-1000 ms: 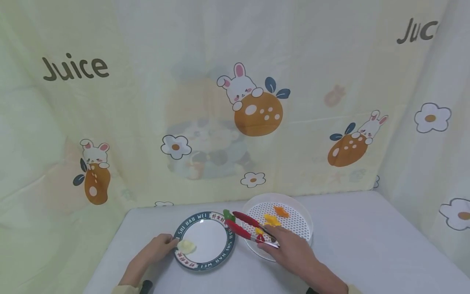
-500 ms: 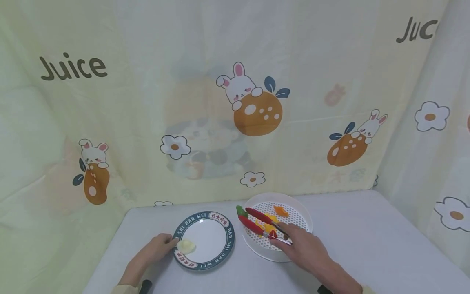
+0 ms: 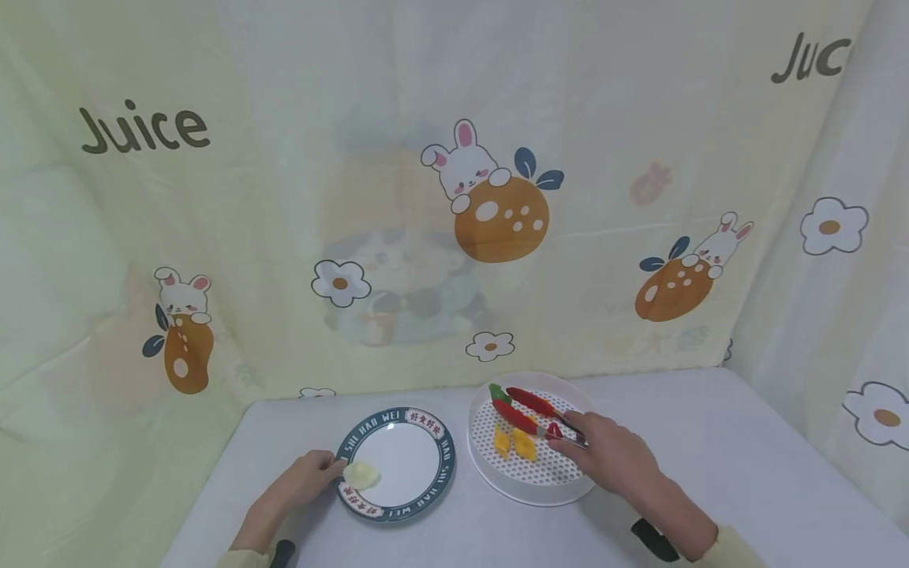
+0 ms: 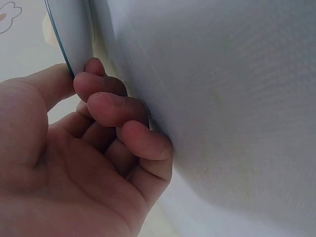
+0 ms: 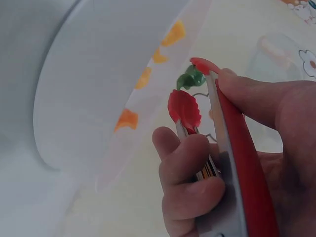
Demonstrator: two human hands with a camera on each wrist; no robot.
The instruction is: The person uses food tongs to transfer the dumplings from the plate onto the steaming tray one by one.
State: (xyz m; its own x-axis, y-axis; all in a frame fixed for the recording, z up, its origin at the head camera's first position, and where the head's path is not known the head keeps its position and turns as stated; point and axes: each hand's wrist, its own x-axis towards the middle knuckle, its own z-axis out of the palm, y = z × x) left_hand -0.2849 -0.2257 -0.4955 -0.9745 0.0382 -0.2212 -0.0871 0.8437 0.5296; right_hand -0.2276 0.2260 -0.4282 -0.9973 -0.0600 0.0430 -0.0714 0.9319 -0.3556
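My left hand (image 3: 305, 476) pinches the left rim of a white plate (image 3: 446, 465) with a blue-green lettered border; the left wrist view shows thumb above and curled fingers below. A pale cream, flat piece (image 3: 362, 475) lies on the plate near that hand. My right hand (image 3: 614, 457) grips tongs (image 3: 514, 416) with red tips and red handle covering. Between the tips is a green piece (image 5: 191, 77), possibly a vegetable slice, held above a round white perforated tray (image 3: 490, 491). Yellow pieces (image 3: 525, 446) lie in the tray, partly hidden by the tongs.
The tray stands right of the plate on a white-covered table (image 3: 682, 442). Behind it hangs a pale curtain (image 3: 398, 197) printed with rabbits, fruit and flowers. An orange piece (image 5: 127, 119) shows inside the tray in the right wrist view.
My right hand has carried the tongs and green piece rightward and slightly back, from the plate's right edge to above the tray. The left hand and plate have stayed put.
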